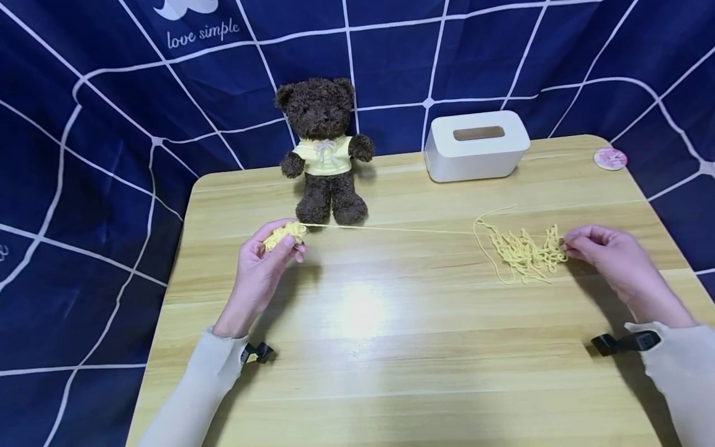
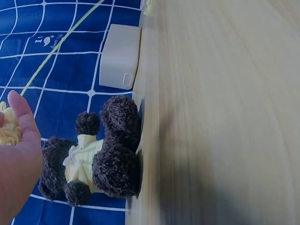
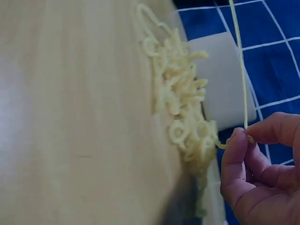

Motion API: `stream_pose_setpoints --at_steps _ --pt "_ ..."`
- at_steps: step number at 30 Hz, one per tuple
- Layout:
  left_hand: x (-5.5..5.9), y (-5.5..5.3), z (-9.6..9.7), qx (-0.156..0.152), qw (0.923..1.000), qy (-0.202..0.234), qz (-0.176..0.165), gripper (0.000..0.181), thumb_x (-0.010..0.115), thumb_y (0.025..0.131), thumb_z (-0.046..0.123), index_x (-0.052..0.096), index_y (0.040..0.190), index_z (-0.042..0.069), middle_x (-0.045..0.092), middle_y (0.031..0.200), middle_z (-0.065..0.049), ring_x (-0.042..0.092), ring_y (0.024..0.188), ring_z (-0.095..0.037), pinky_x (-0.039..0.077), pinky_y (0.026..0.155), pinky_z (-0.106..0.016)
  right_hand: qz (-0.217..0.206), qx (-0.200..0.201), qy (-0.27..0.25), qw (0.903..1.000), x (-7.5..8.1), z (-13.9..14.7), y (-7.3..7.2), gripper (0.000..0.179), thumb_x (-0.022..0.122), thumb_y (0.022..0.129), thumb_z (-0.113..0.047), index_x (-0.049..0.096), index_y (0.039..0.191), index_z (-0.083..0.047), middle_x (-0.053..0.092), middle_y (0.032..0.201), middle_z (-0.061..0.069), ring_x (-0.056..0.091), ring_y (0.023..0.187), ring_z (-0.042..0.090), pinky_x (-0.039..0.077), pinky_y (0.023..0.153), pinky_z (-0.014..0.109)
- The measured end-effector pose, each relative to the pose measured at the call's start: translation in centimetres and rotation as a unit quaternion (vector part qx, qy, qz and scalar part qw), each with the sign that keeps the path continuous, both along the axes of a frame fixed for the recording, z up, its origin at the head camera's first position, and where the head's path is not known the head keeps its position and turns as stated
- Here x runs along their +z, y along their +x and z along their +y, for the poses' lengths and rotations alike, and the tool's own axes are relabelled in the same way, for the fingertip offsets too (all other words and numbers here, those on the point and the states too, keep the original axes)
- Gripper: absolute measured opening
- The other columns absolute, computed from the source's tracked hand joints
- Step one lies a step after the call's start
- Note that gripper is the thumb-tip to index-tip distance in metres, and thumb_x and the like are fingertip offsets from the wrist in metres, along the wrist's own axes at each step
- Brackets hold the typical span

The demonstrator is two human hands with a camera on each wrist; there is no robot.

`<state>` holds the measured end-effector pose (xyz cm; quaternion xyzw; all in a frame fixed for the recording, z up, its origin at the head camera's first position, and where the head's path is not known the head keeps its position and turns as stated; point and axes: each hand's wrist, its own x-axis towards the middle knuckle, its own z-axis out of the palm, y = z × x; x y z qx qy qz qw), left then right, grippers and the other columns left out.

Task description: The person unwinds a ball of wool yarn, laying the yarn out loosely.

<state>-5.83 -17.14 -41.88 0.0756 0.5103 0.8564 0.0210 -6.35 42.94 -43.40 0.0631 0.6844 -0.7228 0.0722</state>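
white box: head view; it stands at the far side of the desk.
teddy bear: upright, to the left of the white box, in a pale yellow top.
yarn bundle: well left and in front of the white box, gripped between thumb and curled fingers of the left grip.
loose yarn: a tangled heap on the desk, in front of the white box.
right grip: in front and to the right of the white box, just beside the heap.
yarn strand: stretched straight from the bundle, passing in front of the white box.
pink disc: right of the white box.
left thumb: left wrist view; it rests against the bundle, which is cut off by the frame, well apart from the white box.
right fingertips: right wrist view; in front of the white box, they pinch the strand.
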Motion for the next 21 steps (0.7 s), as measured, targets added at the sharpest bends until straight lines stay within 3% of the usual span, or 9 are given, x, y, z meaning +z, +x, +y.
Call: stream_pose_setpoints --at_steps 5,14,21 --pt "0.3 -0.1 0.2 -0.015 0.9999 0.001 0.003 0.035 0.060 0.106 -0.011 0.061 0.141 -0.011 0.069 0.117 -0.022 0.074 0.091 -0.023 0.066 0.085 -0.030 0.014 0.019 -0.037 0.9990 -0.9 0.1 0.0 0.031 0.052 0.108 0.014 0.079 0.103 -0.001 0.079 0.099 0.000 0.074 0.090 0.007 0.061 0.080 0.015" --pt "0.4 0.0 1.1 -0.046 0.9983 -0.036 -0.009 0.035 0.061 0.106 -0.009 0.064 0.141 -0.007 0.070 0.118 -0.020 0.074 0.092 -0.021 0.066 0.088 -0.031 0.006 0.028 -0.080 0.9964 -1.4 -0.8 0.0 0.034 0.050 0.108 0.017 0.080 0.105 0.000 0.080 0.100 0.005 0.076 0.089 0.010 0.063 0.079 0.019" --pt "-0.2 0.1 1.9 -0.050 0.9971 -0.055 -0.015 0.034 0.061 0.106 -0.010 0.064 0.140 -0.007 0.072 0.114 -0.020 0.074 0.091 -0.021 0.066 0.089 -0.034 0.012 -0.027 -0.131 0.9909 -0.7 -2.2 0.5 0.028 0.053 0.109 0.013 0.078 0.108 0.001 0.078 0.100 0.007 0.075 0.085 0.012 0.064 0.076 0.020"
